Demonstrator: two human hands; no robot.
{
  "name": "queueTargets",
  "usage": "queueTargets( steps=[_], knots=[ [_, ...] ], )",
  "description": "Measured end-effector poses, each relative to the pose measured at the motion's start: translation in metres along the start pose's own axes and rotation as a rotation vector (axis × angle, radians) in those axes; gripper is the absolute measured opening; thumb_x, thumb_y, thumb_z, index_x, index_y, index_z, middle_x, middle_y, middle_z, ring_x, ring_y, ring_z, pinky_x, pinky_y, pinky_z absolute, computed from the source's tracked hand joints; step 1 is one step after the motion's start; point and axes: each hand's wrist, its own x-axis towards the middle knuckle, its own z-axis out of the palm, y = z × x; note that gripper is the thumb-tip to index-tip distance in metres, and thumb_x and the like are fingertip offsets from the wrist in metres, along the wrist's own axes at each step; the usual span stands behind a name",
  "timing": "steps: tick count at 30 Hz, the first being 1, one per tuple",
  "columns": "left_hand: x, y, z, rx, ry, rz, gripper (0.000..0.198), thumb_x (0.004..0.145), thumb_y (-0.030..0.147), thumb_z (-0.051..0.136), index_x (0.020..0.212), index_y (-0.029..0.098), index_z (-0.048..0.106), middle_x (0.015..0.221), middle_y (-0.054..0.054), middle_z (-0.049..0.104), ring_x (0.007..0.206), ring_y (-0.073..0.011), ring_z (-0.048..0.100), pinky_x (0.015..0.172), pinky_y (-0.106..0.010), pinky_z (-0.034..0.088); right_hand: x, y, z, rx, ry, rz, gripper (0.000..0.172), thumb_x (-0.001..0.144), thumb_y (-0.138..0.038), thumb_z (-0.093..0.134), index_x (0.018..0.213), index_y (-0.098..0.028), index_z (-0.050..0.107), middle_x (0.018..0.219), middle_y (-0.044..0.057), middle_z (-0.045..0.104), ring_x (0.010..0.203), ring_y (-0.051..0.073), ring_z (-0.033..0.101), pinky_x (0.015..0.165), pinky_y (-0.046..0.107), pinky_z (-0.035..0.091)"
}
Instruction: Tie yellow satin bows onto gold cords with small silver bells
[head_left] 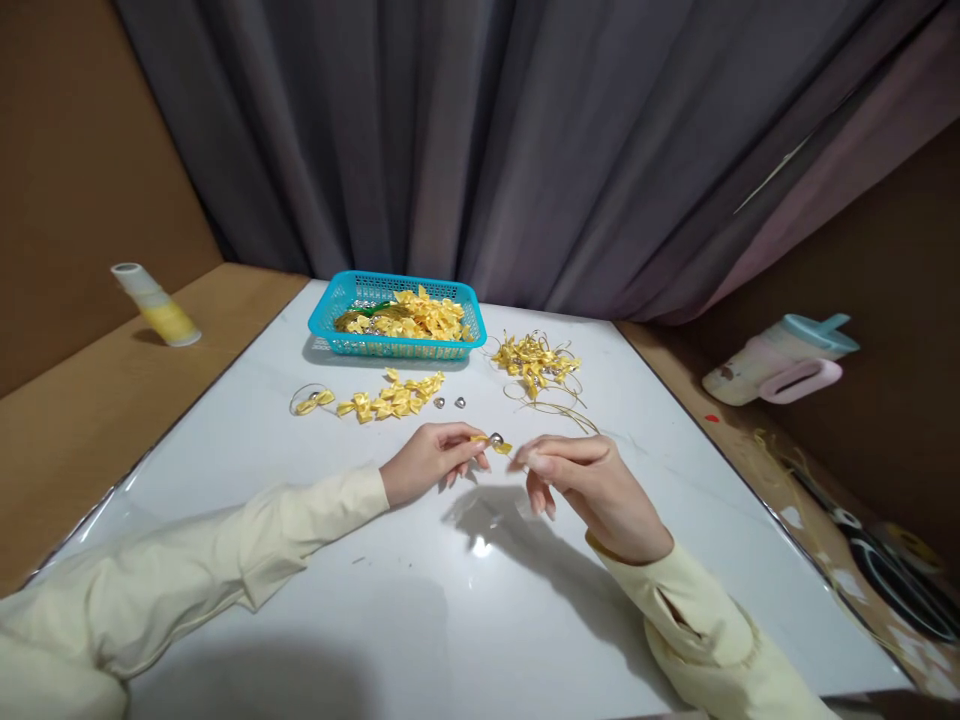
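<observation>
Basket [397,346] is sitting nr the bench's [465,640] back edge, bows [420,315] + cords [352,318] lying in it. Bow cluster [394,400] is lying just in front, w/ a lone bow [313,402] L & 2 beads [460,402] R. Bow pile [536,360] is resting front R of basket. Tube [157,308] is standing nr back L corner, mug [750,360] + scissors [862,555] sitting along R edge.

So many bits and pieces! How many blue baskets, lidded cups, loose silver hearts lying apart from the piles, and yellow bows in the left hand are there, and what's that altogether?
Blue basket: 1
Lidded cup: 1
Loose silver hearts: 2
Yellow bow in the left hand: 1
Total: 5
</observation>
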Motion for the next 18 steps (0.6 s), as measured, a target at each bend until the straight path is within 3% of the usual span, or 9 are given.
queueTargets(
  steps=[3,4,6,9,13,18],
  knots=[
    [-0.002,0.001,0.000,0.075,0.086,0.050,0.029,0.080,0.036,0.056,0.094,0.013,0.065,0.073,-0.003,0.066,0.046,-0.0066,0.045,0.039,-0.018,0.035,0.003,0.002,0.000,-0.082,0.052,-0.003,0.015,0.073,-0.030,0.067,0.068,-0.017,0.074,0.050,0.007,0.061,0.092,0.025,0.060,0.038,0.020,0.040],
    [-0.003,0.002,0.000,0.096,0.103,0.069,0.027,0.080,0.035,0.055,0.094,0.014,0.066,0.074,-0.003,0.066,0.047,-0.0069,0.046,0.040,-0.018,0.035,0.003,0.003,0.000,-0.098,0.056,0.009,0.016,0.073,-0.031,0.068,0.068,-0.017,0.074,0.052,0.008,0.062,0.094,0.025,0.059,0.038,0.020,0.041],
    [-0.004,0.003,0.000,0.120,0.116,0.095,0.025,0.080,0.033,0.056,0.093,0.015,0.067,0.075,-0.003,0.067,0.052,-0.0083,0.050,0.045,-0.019,0.037,0.004,0.004,-0.001,-0.097,0.068,0.042,0.016,0.072,-0.032,0.068,0.072,-0.017,0.075,0.064,0.008,0.067,0.075,0.020,0.062,0.041,0.022,0.044],
    [-0.003,0.004,0.001,0.115,0.130,0.114,0.021,0.078,0.031,0.059,0.087,0.014,0.068,0.081,-0.005,0.068,0.066,-0.0119,0.057,0.057,-0.021,0.042,0.005,0.006,0.000,-0.058,0.087,0.080,0.020,0.072,-0.033,0.069,0.079,-0.016,0.075,0.071,0.007,0.069,0.051,0.010,0.055,0.047,0.024,0.047],
    [0.000,0.004,0.001,-0.033,0.110,0.072,0.023,0.075,0.032,0.063,0.085,0.012,0.067,0.087,-0.007,0.067,0.079,-0.0148,0.057,0.064,-0.023,0.043,0.007,0.009,0.001,0.017,0.089,0.116,0.022,0.072,-0.035,0.069,0.074,-0.014,0.074,0.065,0.005,0.067,0.047,0.010,0.056,0.044,0.023,0.046],
    [0.001,0.004,0.001,-0.294,0.020,-0.067,0.023,0.075,0.033,0.064,0.084,0.013,0.065,0.080,-0.006,0.066,0.066,-0.0105,0.054,0.052,-0.020,0.037,0.011,0.017,0.001,0.049,0.121,0.172,0.024,0.070,-0.037,0.069,0.075,-0.014,0.072,0.057,0.003,0.064,0.039,0.009,0.052,0.042,0.023,0.046]
  ],
)
